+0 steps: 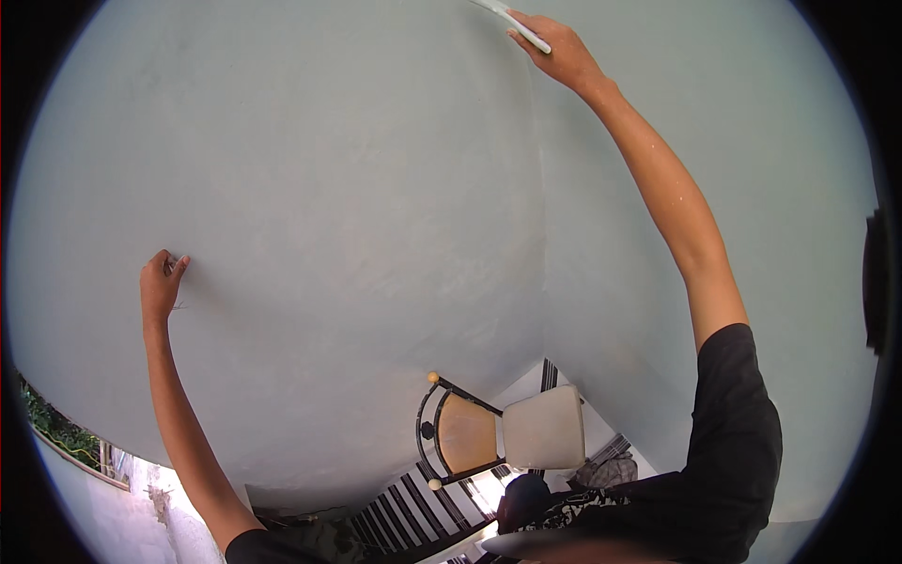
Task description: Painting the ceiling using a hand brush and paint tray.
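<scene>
A pale grey-green wall (357, 188) fills most of the view and meets a second wall at a corner right of the middle. High up near that corner, my right hand (567, 58) is closed round a slim white-handled tool (528, 31). The tool's far end runs out of the top of the picture, so its kind is not clear. My left hand (162, 282) is raised close to the wall on the left, its fingers curled and thumb bent in. Something small and greyish shows between those fingers, too little to name.
Below, in the corner, stands a chair (545, 428) with a tan back and pale seat. Beside it lies a grey patterned bundle (606, 472). Black-and-white stripes cover the floor (413, 508). An opening with green plants (56, 423) is at lower left; a dark object (876, 282) hangs at the right rim.
</scene>
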Motion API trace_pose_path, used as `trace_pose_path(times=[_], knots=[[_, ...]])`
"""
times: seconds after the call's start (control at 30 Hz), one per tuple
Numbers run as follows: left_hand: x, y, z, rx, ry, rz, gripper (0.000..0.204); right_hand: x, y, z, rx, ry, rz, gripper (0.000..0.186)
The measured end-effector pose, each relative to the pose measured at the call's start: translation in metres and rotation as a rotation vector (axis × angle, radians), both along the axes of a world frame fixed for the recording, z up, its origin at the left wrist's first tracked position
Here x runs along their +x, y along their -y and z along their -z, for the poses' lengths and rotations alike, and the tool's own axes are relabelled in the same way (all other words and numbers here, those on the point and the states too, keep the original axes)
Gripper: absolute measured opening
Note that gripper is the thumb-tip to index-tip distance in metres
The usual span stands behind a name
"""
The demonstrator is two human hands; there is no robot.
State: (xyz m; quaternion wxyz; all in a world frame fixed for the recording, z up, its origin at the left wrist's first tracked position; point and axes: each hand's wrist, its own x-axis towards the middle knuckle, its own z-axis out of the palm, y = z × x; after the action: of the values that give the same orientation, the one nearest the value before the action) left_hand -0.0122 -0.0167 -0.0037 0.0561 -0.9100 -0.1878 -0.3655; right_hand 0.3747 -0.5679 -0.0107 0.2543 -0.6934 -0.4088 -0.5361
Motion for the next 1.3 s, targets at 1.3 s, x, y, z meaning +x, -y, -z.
trace_pose_path(times=[1.3], knots=[[0.015,-0.007,0.005,0.015,0.203,-0.019,0.049,-0.307,0.035,0.620,0.894,-2.044,-0.320,0.041]])
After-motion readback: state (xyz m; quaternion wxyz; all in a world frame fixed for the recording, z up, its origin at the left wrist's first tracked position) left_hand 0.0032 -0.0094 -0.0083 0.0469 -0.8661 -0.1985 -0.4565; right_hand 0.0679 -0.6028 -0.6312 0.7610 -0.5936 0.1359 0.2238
